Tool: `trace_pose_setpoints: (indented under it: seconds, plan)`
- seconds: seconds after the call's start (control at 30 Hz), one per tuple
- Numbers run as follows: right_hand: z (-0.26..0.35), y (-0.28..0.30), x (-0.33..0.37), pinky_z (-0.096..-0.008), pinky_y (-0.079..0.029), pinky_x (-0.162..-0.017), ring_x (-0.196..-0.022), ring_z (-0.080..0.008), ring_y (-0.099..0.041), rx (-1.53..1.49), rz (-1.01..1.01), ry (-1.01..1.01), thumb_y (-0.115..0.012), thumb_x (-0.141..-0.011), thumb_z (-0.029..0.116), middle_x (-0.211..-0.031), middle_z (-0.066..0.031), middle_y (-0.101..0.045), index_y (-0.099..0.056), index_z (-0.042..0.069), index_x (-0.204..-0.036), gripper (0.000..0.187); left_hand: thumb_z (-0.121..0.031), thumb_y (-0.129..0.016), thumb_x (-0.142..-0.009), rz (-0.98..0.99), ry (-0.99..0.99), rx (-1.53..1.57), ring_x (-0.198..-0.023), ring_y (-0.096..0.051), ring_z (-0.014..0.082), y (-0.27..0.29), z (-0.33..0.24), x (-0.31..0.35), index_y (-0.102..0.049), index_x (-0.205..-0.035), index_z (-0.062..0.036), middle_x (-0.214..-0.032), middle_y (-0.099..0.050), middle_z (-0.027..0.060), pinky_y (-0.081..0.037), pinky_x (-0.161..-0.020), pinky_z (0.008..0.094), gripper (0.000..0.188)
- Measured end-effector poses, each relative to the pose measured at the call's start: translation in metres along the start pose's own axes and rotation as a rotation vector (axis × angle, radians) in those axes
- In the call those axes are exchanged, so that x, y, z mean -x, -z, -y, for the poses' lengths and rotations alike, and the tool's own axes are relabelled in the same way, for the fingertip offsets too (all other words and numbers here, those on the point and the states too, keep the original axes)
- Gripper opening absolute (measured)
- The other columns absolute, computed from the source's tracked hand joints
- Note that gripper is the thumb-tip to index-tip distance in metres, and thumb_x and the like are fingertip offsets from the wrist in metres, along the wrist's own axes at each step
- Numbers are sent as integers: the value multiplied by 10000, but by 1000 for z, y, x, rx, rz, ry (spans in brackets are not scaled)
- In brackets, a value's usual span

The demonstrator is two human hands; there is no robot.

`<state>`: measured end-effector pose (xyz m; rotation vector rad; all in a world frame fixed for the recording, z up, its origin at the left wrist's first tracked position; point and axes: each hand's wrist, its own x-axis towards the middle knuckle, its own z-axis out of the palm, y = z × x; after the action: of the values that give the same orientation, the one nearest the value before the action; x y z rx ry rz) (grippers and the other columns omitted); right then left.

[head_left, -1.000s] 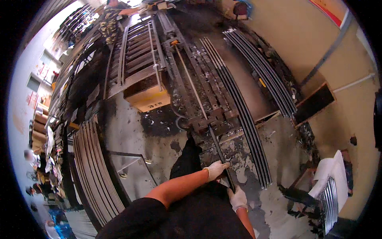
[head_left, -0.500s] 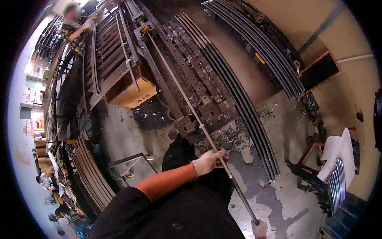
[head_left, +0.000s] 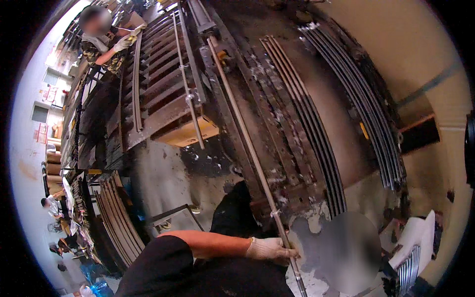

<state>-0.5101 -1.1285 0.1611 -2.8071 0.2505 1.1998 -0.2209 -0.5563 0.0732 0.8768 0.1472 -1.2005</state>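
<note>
My left hand [head_left: 273, 249], in a white knit glove, is closed around a long, thin metal rod [head_left: 246, 133]. The rod slants from the lower edge, past my dark clothing, to the far middle. Its far end lies beside a small orange-yellow part [head_left: 222, 57] on a dark machine bed [head_left: 297, 173]. A small pale ring or collar [head_left: 275, 213] sits on the rod a little beyond my glove. The rod's near end runs out of the picture. My right hand is not in view.
Long dark bars [head_left: 316, 128] lie right of the rod, with another bundle [head_left: 363, 94] farther right. To the left stand a slatted metal rack [head_left: 161, 79] and a cardboard box [head_left: 190, 133]. A co-worker's gloved hands [head_left: 129, 40] are at the rack's far left. A blurred patch hides floor lower right.
The rod has been drawn back toward me, its far end now beside the orange-yellow part. My left hand sits lower in the picture. My right hand has left the view.
</note>
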Motion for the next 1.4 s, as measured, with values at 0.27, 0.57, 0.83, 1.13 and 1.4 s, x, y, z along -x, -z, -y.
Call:
trace_pose_setpoints:
  seconds: [0.27, 0.57, 0.83, 1.13, 1.4]
  plan:
    - [331, 73, -115, -591, -589, -775, -853, -470, -768, -260, 145, 146, -734, -1010, 507, -844, -233, -772, -773, 89, -1125, 436, -582, -611, -1130, -854, -13, -187, -985, -657, 154, 180, -141, 184, -765, -1222, -67, -1043, -732, 43, -550, -883, 359, 545]
    - [678, 117, -186, -606, -600, -806, -906, -513, -760, -381, 130, 710, -752, -1010, 439, -952, -267, -791, -662, 62, -1424, 567, -368, -614, -1101, -1584, -213, -513, -888, -749, 355, 472, -215, 327, -768, -1098, 19, -964, -767, 197, -579, -795, 499, 416]
    - [728, 30, -187, -591, -607, -737, -822, -488, -774, -375, 25, 739, -634, -1079, 530, -890, -224, -798, -620, 64, -1411, 572, -490, -522, -1085, -1961, 459, -939, -1287, -735, 420, 488, -247, 325, -820, -1273, -55, -1328, -778, 240, -587, -1042, 530, 559]
    - [409, -42, -82, -621, -567, -757, -867, -476, -752, -164, 237, 213, -686, -1060, 497, -862, -209, -765, -785, 137, -1022, 375, -539, -428, -1141, -1814, 557, -968, -1382, -681, 410, 507, -225, 322, -745, -1400, -52, -1434, -730, 250, -534, -1149, 527, 637]
    - [399, 198, -203, -638, -511, -869, -1024, -554, -696, -249, -411, 303, -659, -1039, 258, -1077, -336, -726, -668, -60, -1242, 377, -535, -420, -1160, -2012, 97, -851, -1268, -689, 499, 496, -181, 329, -649, -1345, -20, -1308, -740, 314, -524, -1059, 570, 593]
